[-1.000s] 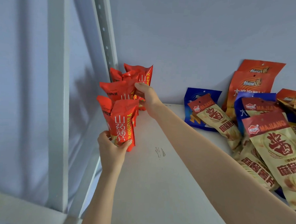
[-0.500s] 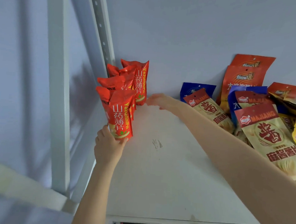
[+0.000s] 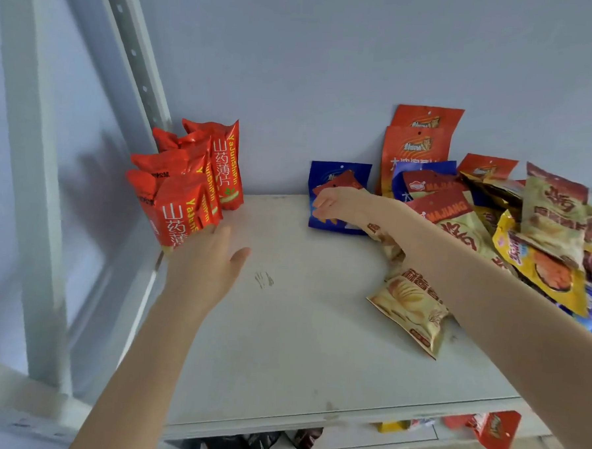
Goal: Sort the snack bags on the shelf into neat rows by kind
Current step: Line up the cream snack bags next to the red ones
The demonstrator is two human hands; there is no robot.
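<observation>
Red bags (image 3: 187,184): upright row, back-left corner of shelf (image 3: 281,343). Left hand (image 3: 203,271): flat, fingers straight against the front bag. Mixed pile (image 3: 493,227): right side; beige bag (image 3: 410,309) slants toward the front edge. Right hand (image 3: 343,206): nearer the pile, loosely curled, empty, at blue bag (image 3: 321,172).

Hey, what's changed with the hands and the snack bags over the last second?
The right hand left the back of the row of red bags and swung right to the blue bag; whether it grips anything yet is unclear. The left hand loosened its grip on the front red bag and now touches it with straight fingers. The row and the mixed pile stayed put.
</observation>
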